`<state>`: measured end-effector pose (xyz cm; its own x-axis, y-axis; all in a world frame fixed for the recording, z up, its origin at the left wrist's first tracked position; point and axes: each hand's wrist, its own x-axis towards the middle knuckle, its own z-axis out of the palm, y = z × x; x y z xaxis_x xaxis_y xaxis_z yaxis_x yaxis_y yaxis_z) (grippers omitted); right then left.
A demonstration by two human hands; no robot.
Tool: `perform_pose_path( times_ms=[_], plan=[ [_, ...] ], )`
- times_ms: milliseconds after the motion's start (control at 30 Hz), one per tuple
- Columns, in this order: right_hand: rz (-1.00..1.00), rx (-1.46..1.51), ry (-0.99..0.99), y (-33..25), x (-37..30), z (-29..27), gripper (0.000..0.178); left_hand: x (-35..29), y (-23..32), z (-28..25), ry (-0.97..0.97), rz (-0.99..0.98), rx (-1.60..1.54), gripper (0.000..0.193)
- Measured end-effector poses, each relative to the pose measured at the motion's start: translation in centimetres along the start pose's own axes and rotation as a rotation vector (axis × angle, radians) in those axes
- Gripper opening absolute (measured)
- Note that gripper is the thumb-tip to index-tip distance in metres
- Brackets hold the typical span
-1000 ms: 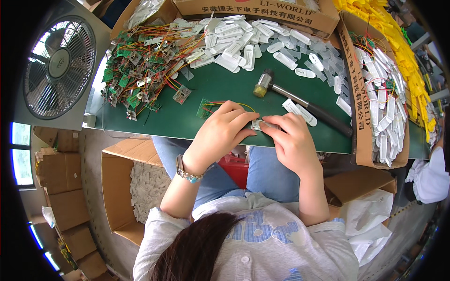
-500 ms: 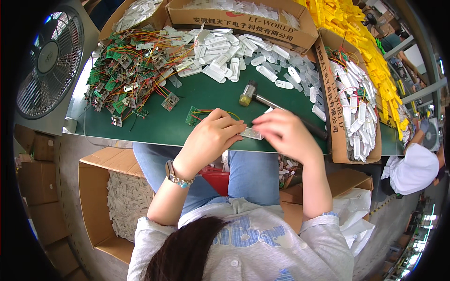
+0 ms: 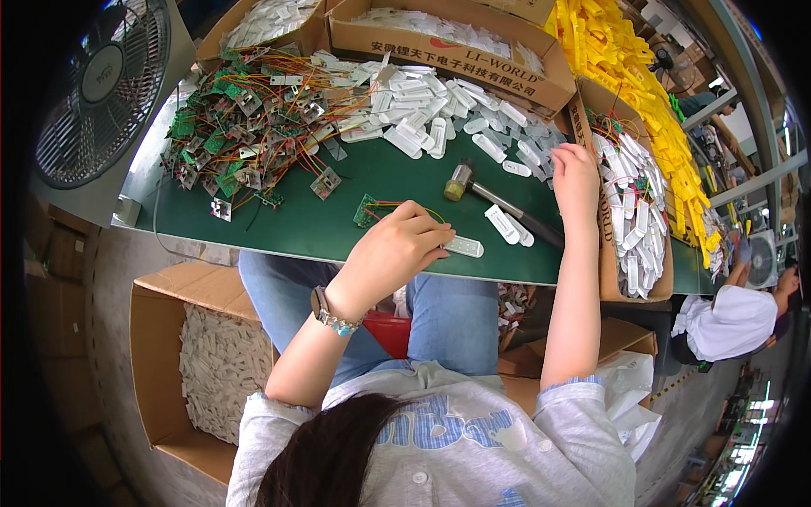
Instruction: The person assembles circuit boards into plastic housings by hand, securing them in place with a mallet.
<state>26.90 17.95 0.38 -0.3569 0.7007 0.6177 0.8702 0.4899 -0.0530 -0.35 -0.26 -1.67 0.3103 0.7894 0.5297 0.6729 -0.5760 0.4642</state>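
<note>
My left hand (image 3: 400,235) is closed over one end of a small white LED panel (image 3: 465,247) near the table's front edge. Red and yellow wires run from under my fingers to a green circuit board (image 3: 365,211) lying on the table. My right hand (image 3: 576,176) is reaching to the right, over the edge of a heap of clear plastic covers (image 3: 532,152). Its fingers are bent together; whatever is between them, if anything, cannot be made out. Two white oblong housings (image 3: 502,225) lie between my hands, beside a hammer (image 3: 507,205).
Wired circuit boards (image 3: 245,127) are heaped at the left, white housings (image 3: 410,106) at the back. A cardboard box (image 3: 629,211) of wired white pieces stands at the right, another box (image 3: 456,59) behind. A fan (image 3: 101,76) is far left; yellow parts (image 3: 625,84) are piled far right.
My right hand has moved away from the LED panel, right and farther back to the clear covers. The two housings beside the hammer are now uncovered. My left hand stays on the panel.
</note>
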Motion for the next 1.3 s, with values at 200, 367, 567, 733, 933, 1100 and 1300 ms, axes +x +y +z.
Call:
perform_pose_path(
  times_ms=[200, 367, 567, 733, 933, 1100, 1300],
  plan=[
    [0.486, 0.910, -0.089, -4.8, -3.7, -4.1, 0.012, -0.1, 0.1, -0.2, -0.012, -0.022, 0.001, 0.027],
    [0.054, 0.692, -0.095, -8.3, -7.4, -7.6, 0.017, 0.2, 0.1, -0.1, -0.016, -0.027, 0.003, 0.028],
    [-0.222, 0.383, -0.148, -7.7, -11.0, -7.0, 0.040, 0.3, 0.4, -0.4, -0.026, -0.044, 0.003, 0.029],
    [-0.285, 0.317, -0.260, -8.8, -10.6, -7.6, 0.042, 0.2, 0.2, -0.2, -0.025, -0.060, -0.005, 0.031],
    [-0.448, 0.327, -0.318, -8.3, -8.5, -7.1, 0.028, 0.4, 0.5, -0.4, -0.030, -0.118, -0.018, 0.041],
    [-0.535, 0.299, -0.334, -7.8, -7.3, -7.4, 0.020, 0.5, 0.6, -0.5, -0.019, -0.140, -0.038, 0.045],
    [-0.435, 0.560, -0.374, -7.4, -6.9, -6.8, 0.026, 0.5, 0.5, -0.5, -0.028, -0.135, -0.029, 0.047]
  ],
)
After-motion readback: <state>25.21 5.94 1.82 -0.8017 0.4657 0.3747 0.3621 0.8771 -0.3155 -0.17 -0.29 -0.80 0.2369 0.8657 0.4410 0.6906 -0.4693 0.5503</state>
